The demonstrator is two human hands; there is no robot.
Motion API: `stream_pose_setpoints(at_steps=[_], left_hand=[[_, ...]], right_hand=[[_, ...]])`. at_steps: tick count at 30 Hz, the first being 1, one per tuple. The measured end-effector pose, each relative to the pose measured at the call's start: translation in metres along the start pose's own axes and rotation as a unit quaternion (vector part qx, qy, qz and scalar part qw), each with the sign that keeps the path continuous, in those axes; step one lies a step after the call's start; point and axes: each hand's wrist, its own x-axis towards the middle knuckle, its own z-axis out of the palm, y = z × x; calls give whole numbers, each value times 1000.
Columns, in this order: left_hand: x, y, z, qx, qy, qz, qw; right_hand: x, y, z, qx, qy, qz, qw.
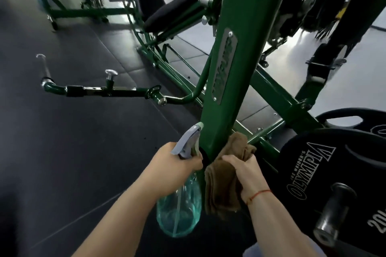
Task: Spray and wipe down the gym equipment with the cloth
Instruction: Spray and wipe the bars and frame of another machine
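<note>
At near green post [240, 69], my left hand [177, 165] grips spray bottle [181, 204] aimed, right hand [244, 171] presses cloth [223, 183] to wipe.

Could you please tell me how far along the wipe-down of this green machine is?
Nothing looks finished. In hand: the right hand presses the cloth against the green post; the left hand holds the spray bottle. Left: upper post, pads, plates.

The black weight plate [325, 175] reads "OLYMPIA", seen upside down; the green post's metal nameplate [224, 67] is illegible.
</note>
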Motion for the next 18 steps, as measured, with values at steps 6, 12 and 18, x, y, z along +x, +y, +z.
stream_pose_setpoints(at_steps=[6, 12, 18], left_hand=[[-29, 28, -4, -39, -28, -38, 998], [-46, 36, -15, -142, -38, -62, 987], [-55, 41, -45, -197, -17, -93, 976]], right_hand=[[-58, -24, -3, -17, -49, 13, 999], [-98, -57, 16, -102, -113, -62, 986], [-112, -96, 40, -119, -232, -125, 957]])
